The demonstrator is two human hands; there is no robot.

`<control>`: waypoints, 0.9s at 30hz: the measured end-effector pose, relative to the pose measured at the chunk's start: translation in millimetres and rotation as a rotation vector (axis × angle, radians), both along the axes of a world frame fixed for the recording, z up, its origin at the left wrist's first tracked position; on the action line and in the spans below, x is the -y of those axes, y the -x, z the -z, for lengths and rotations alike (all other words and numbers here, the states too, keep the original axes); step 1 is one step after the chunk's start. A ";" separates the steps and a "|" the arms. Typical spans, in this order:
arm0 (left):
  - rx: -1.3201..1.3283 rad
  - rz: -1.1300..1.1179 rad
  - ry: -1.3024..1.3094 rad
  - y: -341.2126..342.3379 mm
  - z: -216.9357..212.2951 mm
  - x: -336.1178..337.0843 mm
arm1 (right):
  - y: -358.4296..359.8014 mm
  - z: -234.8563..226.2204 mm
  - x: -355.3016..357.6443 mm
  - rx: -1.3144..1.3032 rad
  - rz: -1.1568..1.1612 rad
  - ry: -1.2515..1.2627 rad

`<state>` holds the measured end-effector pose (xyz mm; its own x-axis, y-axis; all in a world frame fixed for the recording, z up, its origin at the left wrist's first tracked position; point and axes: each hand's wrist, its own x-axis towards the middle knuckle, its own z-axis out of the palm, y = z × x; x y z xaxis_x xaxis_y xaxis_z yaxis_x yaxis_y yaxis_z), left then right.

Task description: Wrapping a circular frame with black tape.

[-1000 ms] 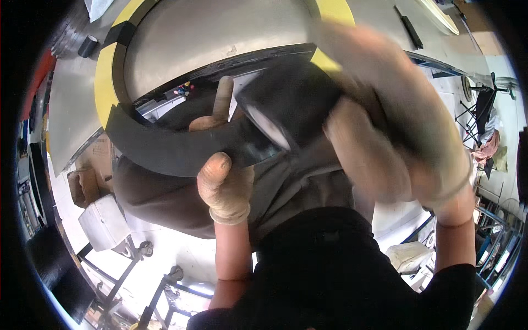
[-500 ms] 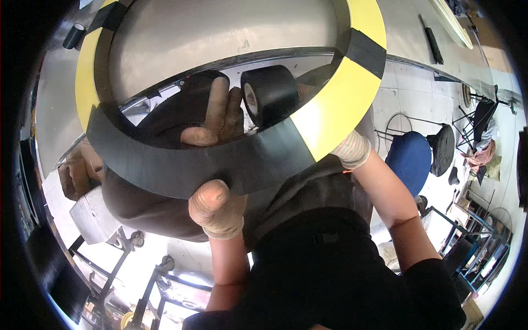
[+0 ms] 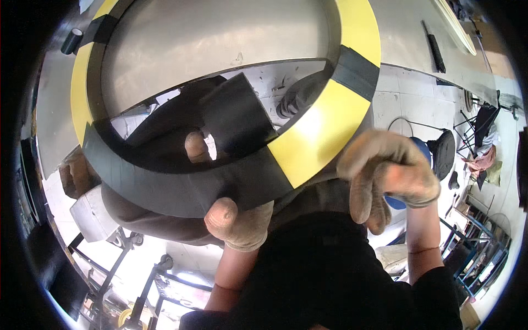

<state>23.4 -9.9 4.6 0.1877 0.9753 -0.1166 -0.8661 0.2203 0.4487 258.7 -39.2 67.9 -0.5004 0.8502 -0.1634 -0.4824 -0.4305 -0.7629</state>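
Observation:
A large ring [image 3: 319,140], yellow with black tape bands, tilts over my lap, its far part above the metal table. My gloved left hand [image 3: 239,223] grips the near rim, on a wide black-wrapped stretch. The left thumb lies on the near side; a gloved fingertip shows through the ring's opening. A wide roll of black tape [image 3: 236,115] stands against the inner edge there, hiding the other left fingers. My gloved right hand [image 3: 390,179] is off the ring, to its right, slightly blurred. Its fingers are bent and apart, with nothing visible in them.
The metal table [image 3: 220,33] spans the far side. A smaller black roll [image 3: 72,41] lies at its left, and a thin black tool [image 3: 434,52] at its right. A blue-framed rack [image 3: 487,250] stands right; a wheeled metal frame [image 3: 104,280] stands lower left.
My right hand has let go of the ring's right side and moved out to the right. The tape roll has turned and shifted left. The ring's near rim has dropped slightly toward me.

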 end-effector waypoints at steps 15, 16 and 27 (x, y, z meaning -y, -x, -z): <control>-0.093 0.041 -0.140 6.3 -2.6 -26.7 | 54.9 -55.7 3.9 0.391 -0.290 0.537; -0.112 0.056 -0.162 8.4 -4.0 -30.7 | 59.9 -54.5 14.0 0.428 -0.317 0.765; -0.158 0.120 -0.022 26.2 -6.0 -20.9 | 14.4 143.5 -45.7 0.666 0.193 -0.299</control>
<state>-2.8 11.0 10.7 0.2834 0.9498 -0.1327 -0.7526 0.3060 0.5830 244.4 6.5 -75.6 -0.2145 0.9683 -0.1281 0.0755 -0.1143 -0.9906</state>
